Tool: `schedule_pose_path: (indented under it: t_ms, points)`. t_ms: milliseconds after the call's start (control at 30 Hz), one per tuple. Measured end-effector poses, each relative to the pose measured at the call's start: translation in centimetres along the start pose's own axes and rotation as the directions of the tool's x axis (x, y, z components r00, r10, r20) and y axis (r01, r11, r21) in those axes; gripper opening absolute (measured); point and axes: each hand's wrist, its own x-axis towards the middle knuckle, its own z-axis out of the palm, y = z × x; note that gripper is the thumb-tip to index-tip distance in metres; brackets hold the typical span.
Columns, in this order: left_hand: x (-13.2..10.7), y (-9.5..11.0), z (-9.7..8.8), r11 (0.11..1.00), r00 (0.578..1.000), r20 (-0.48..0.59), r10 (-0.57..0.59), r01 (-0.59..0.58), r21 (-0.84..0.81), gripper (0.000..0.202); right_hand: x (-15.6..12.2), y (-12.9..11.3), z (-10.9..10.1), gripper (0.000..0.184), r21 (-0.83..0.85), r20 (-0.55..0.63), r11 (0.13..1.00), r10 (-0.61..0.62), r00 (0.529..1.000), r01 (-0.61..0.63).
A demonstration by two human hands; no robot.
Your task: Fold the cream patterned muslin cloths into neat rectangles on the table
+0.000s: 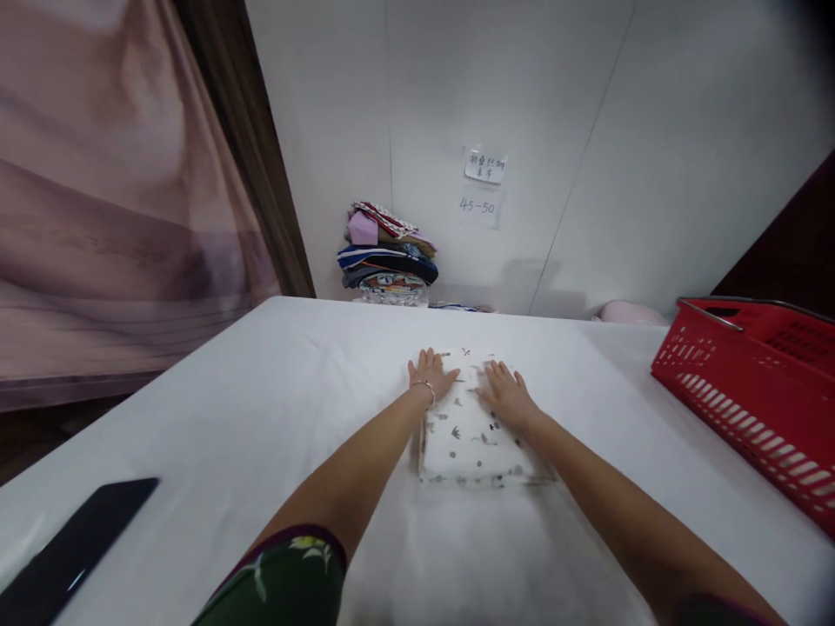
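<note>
A white cloth with small grey printed motifs (pixel 466 448) lies folded into a neat rectangle on the table. My left hand (pixel 431 376) rests flat on its far left part, fingers spread, a thin bracelet at the wrist. On the far right part of the same cloth lies my right hand (pixel 509 396), palm down with the fingers stretched out. Neither hand grips anything; both press on the top layer. Parts of the cloth's left and right edges are hidden beneath my hands and forearms.
The table (pixel 274 391) has a white cover. A red plastic basket (pixel 750 391) stands at the right edge. A dark flat object (pixel 78 548) lies front left. Behind the table rises a stack of folded fabrics (pixel 390 256) against the wall; a pinkish curtain (pixel 117 191) hangs left.
</note>
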Motion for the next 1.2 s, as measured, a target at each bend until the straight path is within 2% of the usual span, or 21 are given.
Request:
schedule_pose_path:
  t_ms: [67, 133, 267, 400, 567, 833, 1033, 1100, 1200]
  points:
    - [-1.6, 0.9, 0.3, 0.997, 0.997, -0.037, 0.069, -0.067, 0.037, 0.071, -2.5, -0.6, 0.4, 0.068, -0.030, -0.036, 0.994, -0.102, 0.994, 0.101]
    - [-3.6, 1.7, 1.2, 0.991, 0.992, -0.028, 0.127, -0.126, 0.041, 0.070, -4.5, -0.9, 1.0, 0.067, -0.052, -0.060, 0.988, -0.147, 0.987, 0.144]
    - [-6.7, 1.6, 3.4, 0.985, 0.984, -0.032, 0.174, -0.174, -0.003, 0.077, -6.4, -0.8, 1.8, 0.068, -0.040, -0.037, 0.994, -0.099, 0.994, 0.097]
    - [-7.3, 0.3, 4.3, 0.984, 0.979, -0.107, 0.171, -0.176, -0.036, 0.083, -6.2, -0.9, 1.8, 0.069, 0.001, -0.002, 0.997, -0.075, 0.997, 0.075]
    - [-6.9, -0.1, 4.2, 0.984, 0.981, -0.098, 0.170, -0.174, -0.029, 0.083, -6.8, -1.1, 1.5, 0.068, 0.064, 0.047, 0.998, -0.022, 0.999, 0.019]
    - [-7.2, 0.0, 4.0, 0.981, 0.980, -0.062, 0.188, -0.184, 0.059, 0.085, -10.9, -1.2, 1.8, 0.064, 0.000, -0.013, 1.000, -0.005, 1.000, 0.005]
    - [-6.9, 0.7, 1.8, 0.989, 0.988, 0.043, 0.147, -0.147, 0.005, 0.082, -13.0, -0.2, 1.5, 0.066, 0.080, -0.013, 0.995, 0.058, 0.998, -0.056]
    - [-7.4, 1.0, 1.3, 0.990, 0.987, 0.070, 0.142, -0.142, -0.006, 0.085, -13.5, 0.3, 1.5, 0.068, 0.125, -0.018, 0.991, 0.055, 0.998, -0.053]
    - [-9.5, 0.9, 1.8, 0.980, 0.980, 0.033, 0.197, -0.198, 0.030, 0.090, -14.0, 0.6, 1.9, 0.067, 0.144, -0.058, 0.989, 0.043, 0.997, -0.035]
